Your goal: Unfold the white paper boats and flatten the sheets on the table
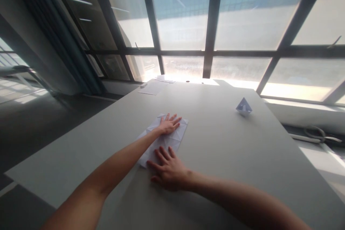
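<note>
A creased sheet of white paper (175, 136) lies flat on the white table (215, 151), its fold lines crossing in triangles. On its far part rests my left hand (169, 125), palm down with the fingers spread. My right hand (169, 169) lies over the near edge of the sheet, fingers spread and fingertips on the paper. Both forearms hide parts of the sheet, mainly its left side. Toward the table's right side stands a folded paper boat (244, 107), apart from both hands.
At the table's far left lie flat white sheets (152, 87) with a small object beside them. Large dark-framed windows (183, 36) rise behind the table. A dark curtain (61, 36) hangs at left. A coiled cable (315, 133) lies beyond the right edge.
</note>
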`<state>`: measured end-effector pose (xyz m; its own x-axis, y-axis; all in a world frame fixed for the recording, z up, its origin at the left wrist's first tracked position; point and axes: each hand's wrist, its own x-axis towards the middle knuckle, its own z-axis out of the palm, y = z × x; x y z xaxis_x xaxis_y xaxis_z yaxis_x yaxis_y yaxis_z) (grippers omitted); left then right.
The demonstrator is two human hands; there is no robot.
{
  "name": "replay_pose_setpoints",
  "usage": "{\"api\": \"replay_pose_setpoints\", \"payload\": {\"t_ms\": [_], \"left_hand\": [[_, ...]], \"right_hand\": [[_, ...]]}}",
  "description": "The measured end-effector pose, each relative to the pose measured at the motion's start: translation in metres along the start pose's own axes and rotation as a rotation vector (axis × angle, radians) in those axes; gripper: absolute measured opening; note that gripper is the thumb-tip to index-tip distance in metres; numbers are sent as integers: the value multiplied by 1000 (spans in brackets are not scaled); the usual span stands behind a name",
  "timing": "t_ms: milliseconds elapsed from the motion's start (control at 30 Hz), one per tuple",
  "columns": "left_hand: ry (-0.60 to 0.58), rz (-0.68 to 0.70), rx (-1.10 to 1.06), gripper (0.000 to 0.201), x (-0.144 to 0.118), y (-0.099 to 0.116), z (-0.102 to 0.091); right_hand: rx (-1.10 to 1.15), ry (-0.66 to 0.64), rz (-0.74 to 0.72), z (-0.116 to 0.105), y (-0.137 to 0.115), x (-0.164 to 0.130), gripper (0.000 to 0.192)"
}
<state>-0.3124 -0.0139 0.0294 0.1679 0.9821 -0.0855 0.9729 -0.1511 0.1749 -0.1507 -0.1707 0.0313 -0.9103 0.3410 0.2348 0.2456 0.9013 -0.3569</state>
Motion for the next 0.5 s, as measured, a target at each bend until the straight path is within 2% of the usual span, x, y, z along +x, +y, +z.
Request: {"api": "replay_pose_setpoints", "payload": {"t_ms": [133,233,267,333,400,500], "left_hand": [[49,-57,28,57,22,28,10],[99,-70,57,57,29,55,19],[112,-69,70,57,30,63,22],[130,-74,94,58,32,75,24],[122,-91,116,59,36,87,22],[114,-93,130,61,52,112,7]], "right_hand": [[120,-44,-107,-14,-2,-50,73],[284,-43,-247,-39,16,-95,51],[359,3,-237,-50,28,-111,44],[416,178,-109,-76,66,-148,34],[373,486,139,-107,119,-189,25],[118,881,532,-155,209,-253,21]]}}
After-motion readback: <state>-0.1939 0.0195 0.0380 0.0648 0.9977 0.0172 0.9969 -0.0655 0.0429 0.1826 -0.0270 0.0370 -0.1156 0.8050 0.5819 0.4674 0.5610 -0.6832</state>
